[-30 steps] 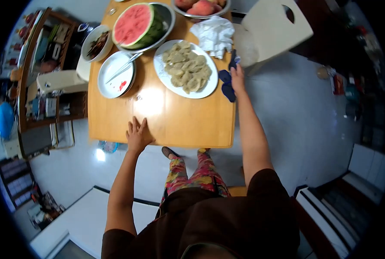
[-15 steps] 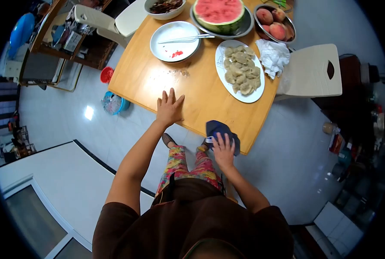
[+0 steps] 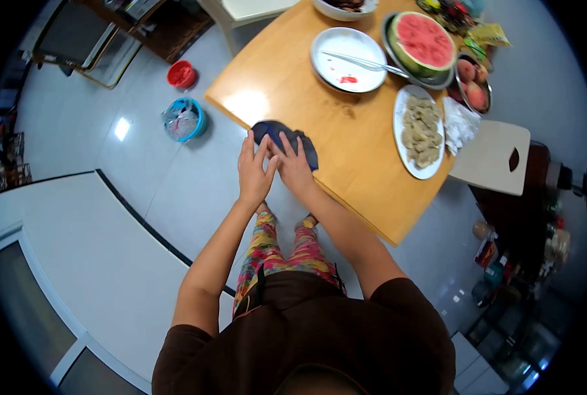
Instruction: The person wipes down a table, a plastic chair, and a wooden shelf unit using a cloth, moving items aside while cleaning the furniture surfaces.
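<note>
A dark blue cloth point(image 3: 309, 150) lies on the front edge of the wooden table point(image 3: 366, 178). My right hand point(image 3: 295, 170) rests palm down on it with its fingers spread, pressing it against the wood. Close beside it on the left, my left hand point(image 3: 254, 174) is open, fingers stretched and thumb apart. Its fingertips are by the cloth's left end; whether they touch it I cannot tell. Beyond the cloth, a few small dark wet-looking spots show on the table top.
A white plate point(image 3: 372, 78) with chopsticks point(image 3: 356, 60) and red bits stands further back. To its right are a cut watermelon point(image 3: 425, 43) in a bowl, an oval plate of dumplings point(image 3: 422, 135), peaches point(image 3: 475, 95) and crumpled white tissue point(image 3: 461, 122). Blue point(image 3: 198, 125) and red point(image 3: 181, 75) containers stand on the floor.
My right hand has moved left along the table's edge with the cloth beneath it. My left hand has come off the table top and is now next to the right. The view has shifted.
</note>
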A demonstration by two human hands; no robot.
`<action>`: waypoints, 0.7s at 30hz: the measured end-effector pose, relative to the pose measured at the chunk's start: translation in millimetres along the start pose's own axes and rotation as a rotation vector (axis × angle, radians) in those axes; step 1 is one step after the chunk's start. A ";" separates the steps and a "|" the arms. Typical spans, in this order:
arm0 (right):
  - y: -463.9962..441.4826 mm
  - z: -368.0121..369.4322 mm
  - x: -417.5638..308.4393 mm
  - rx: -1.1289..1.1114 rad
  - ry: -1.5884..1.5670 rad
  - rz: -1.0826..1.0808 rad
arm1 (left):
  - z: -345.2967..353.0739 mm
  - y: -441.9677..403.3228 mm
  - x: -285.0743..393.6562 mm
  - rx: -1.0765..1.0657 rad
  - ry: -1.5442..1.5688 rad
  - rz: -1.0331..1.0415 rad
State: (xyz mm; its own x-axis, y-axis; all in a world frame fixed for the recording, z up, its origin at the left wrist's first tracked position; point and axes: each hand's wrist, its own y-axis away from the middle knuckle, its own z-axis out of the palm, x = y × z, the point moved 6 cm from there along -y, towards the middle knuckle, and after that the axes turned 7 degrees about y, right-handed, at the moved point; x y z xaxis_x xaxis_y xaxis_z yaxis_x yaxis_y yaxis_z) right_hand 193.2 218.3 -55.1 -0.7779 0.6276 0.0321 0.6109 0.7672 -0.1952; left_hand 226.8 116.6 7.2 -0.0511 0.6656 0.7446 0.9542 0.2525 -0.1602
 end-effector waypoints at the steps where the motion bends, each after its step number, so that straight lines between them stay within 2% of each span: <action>1: -21.1 1.8 -5.7 -0.068 0.040 -0.020 | -11.6 8.3 -15.2 0.014 0.001 -0.041; 6: -122.2 26.0 -39.8 -0.020 0.165 -0.048 | -57.7 56.2 -75.1 0.018 -0.004 -0.217; 11: -191.6 31.6 -54.1 0.014 0.080 -0.037 | -75.8 83.4 -105.9 -0.056 0.057 -0.330; 15: -190.9 16.4 -50.4 0.037 -0.094 -0.012 | -92.3 87.1 -120.8 -0.079 0.130 -0.367; 21: -80.4 -14.0 -26.3 -0.114 -0.045 0.149 | -128.7 88.3 -149.6 -0.079 0.098 -0.356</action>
State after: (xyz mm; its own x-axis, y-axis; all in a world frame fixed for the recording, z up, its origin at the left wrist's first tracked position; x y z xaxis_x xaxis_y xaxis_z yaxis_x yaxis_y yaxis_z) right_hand 166.6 141.9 -26.5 -0.6820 0.7306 -0.0334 0.7304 0.6780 -0.0825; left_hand 356.6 -51.1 -34.9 -0.3587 0.4750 0.8036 0.9018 0.3987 0.1669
